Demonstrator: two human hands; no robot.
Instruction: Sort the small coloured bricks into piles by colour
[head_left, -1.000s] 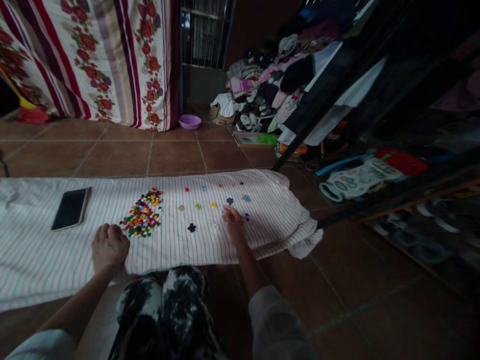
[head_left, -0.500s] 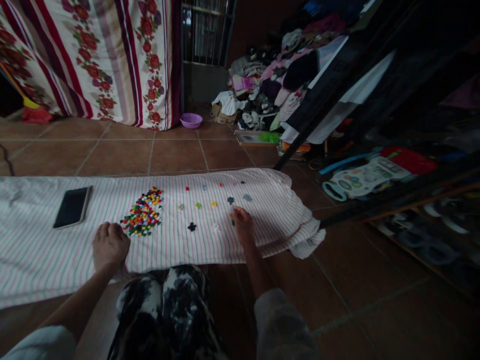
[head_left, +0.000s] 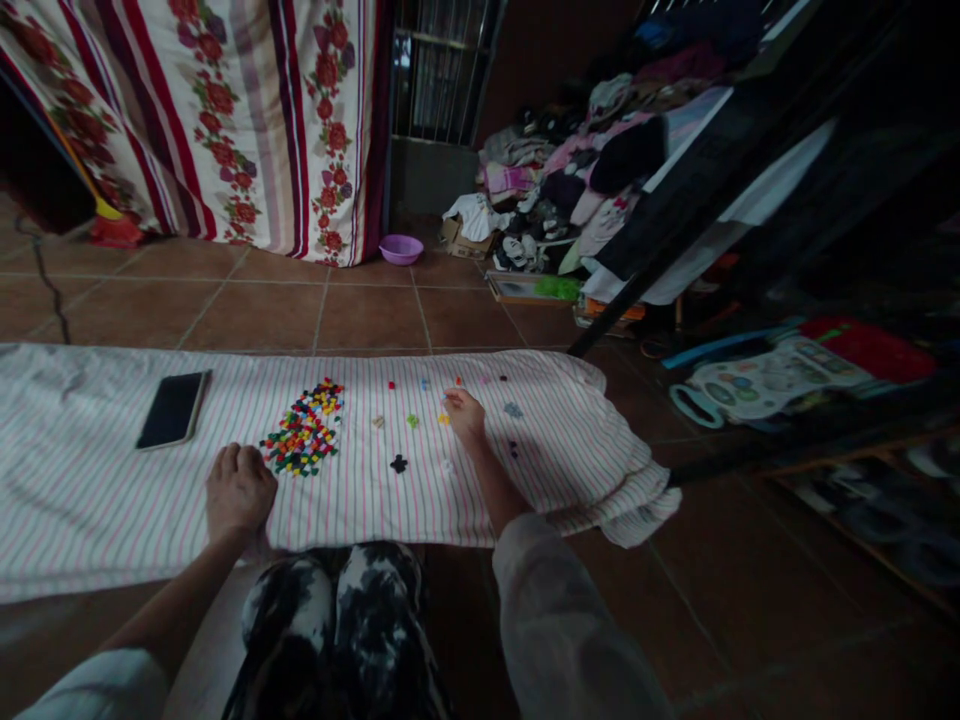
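Observation:
My left hand (head_left: 238, 490) rests on the striped cloth (head_left: 360, 510), its fingers curled in, just beside a pile of small mixed-colour blocks (head_left: 304, 435). My right hand (head_left: 465, 412) hovers over the cloth near the yellow pieces (head_left: 443, 419), thumb and fingers pinched together; what they hold, if anything, is too small to make out. Around it lie small groups: black (head_left: 399, 464), white (head_left: 448, 466), green (head_left: 412, 421), beige (head_left: 379, 422) and grey-blue (head_left: 513, 410). Single pieces sit along the back, among them a red one (head_left: 391, 385).
A phone (head_left: 172, 409) lies on the cloth at the left. Beyond are a floral curtain (head_left: 262, 120), a purple basin (head_left: 401, 249) and heaped clothes (head_left: 562, 180). A dark slanting post (head_left: 622, 303) stands at the right.
My right hand has moved left and slightly back, from the dark pieces to near the yellow ones. The view has shifted a little. My left hand stays beside the pile.

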